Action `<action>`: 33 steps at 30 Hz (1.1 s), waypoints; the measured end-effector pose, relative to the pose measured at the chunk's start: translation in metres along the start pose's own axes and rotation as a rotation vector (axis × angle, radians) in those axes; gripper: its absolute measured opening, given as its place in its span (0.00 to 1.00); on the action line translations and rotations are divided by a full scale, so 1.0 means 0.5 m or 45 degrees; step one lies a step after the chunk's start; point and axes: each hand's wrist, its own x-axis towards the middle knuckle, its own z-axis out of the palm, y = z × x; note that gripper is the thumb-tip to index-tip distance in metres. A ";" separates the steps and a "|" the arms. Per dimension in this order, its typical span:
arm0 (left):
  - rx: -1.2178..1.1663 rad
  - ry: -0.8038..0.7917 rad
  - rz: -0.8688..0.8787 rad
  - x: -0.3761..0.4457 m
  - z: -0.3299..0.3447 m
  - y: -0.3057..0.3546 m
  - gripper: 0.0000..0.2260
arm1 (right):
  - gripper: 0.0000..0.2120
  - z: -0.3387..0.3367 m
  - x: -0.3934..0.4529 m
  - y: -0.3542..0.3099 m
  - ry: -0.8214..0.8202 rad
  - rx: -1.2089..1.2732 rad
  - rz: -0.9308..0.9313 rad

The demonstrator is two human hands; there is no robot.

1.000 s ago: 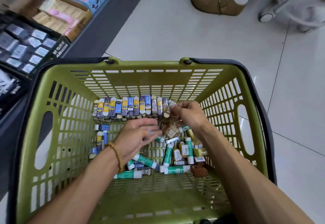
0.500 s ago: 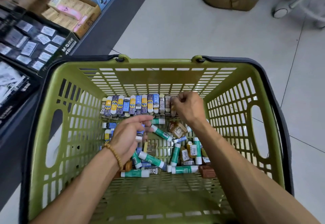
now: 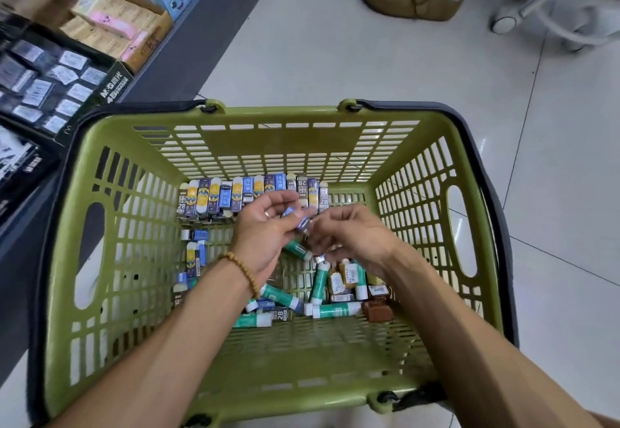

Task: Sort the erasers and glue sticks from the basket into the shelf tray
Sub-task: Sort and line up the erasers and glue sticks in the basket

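One small eraser (image 3: 303, 223), likely light and stiff, is pinched endwise between left hand (image 3: 268, 229) and right hand (image 3: 352, 239) above the basket (image 3: 235, 145) floor.

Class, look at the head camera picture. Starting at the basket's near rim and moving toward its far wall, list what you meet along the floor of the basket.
Near rim of the green plastic basket → bare slatted floor → loose teal-and-white glue sticks → the person's left hand and right hand → standing row of blue and yellow paper-sleeved erasers → far slatted wall.
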 end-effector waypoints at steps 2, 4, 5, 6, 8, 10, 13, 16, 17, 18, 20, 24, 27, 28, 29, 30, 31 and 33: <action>0.358 -0.009 0.062 0.004 0.004 -0.007 0.10 | 0.07 -0.019 -0.001 -0.005 0.108 0.052 -0.011; 0.629 -0.051 0.101 0.008 0.007 -0.018 0.09 | 0.07 -0.037 -0.004 -0.010 0.195 -0.033 -0.043; 0.754 -0.074 0.108 0.010 0.007 -0.026 0.09 | 0.07 -0.047 -0.005 -0.012 0.232 -0.060 -0.067; 0.897 -0.095 0.128 0.011 0.005 -0.037 0.08 | 0.07 -0.058 -0.007 -0.013 0.274 -0.047 -0.090; 1.195 -0.147 0.205 0.016 -0.007 -0.067 0.09 | 0.07 -0.083 -0.008 -0.012 0.388 0.047 -0.149; 1.480 -0.234 0.286 0.022 -0.015 -0.098 0.12 | 0.06 -0.100 -0.004 -0.011 0.492 0.080 -0.205; 1.888 -0.379 0.492 0.042 -0.009 -0.130 0.25 | 0.05 -0.098 0.011 -0.004 0.530 0.083 -0.231; 2.000 -0.408 0.603 0.065 0.006 -0.138 0.28 | 0.11 -0.101 0.025 0.000 0.579 0.124 -0.212; 2.004 -0.388 0.606 0.072 0.009 -0.139 0.26 | 0.12 -0.104 0.028 0.001 0.596 0.131 -0.210; 2.005 -0.369 0.610 0.076 0.011 -0.140 0.25 | 0.12 -0.107 0.030 0.001 0.607 0.138 -0.210; 2.010 -0.364 0.626 0.078 0.010 -0.143 0.21 | 0.12 -0.111 0.034 0.002 0.614 0.145 -0.215; 2.026 -0.323 0.435 0.061 -0.028 -0.146 0.17 | 0.11 -0.109 0.035 0.003 0.615 0.137 -0.215; 2.071 -0.291 0.396 0.055 -0.050 -0.137 0.16 | 0.10 -0.110 0.031 0.000 0.616 0.126 -0.219; 2.074 -0.283 0.444 0.056 -0.046 -0.133 0.17 | 0.10 -0.109 0.031 0.000 0.618 0.128 -0.222; 2.074 -0.285 0.490 0.057 -0.039 -0.132 0.18 | 0.09 -0.109 0.031 0.000 0.620 0.131 -0.223; 2.072 -0.299 0.519 0.059 -0.028 -0.132 0.19 | 0.09 -0.109 0.032 0.000 0.624 0.128 -0.222; 2.079 -0.329 0.518 0.061 -0.017 -0.134 0.20 | 0.08 -0.108 0.032 0.002 0.628 0.124 -0.218; 2.124 -0.408 0.500 0.064 0.001 -0.144 0.20 | 0.08 -0.107 0.033 0.004 0.634 0.109 -0.207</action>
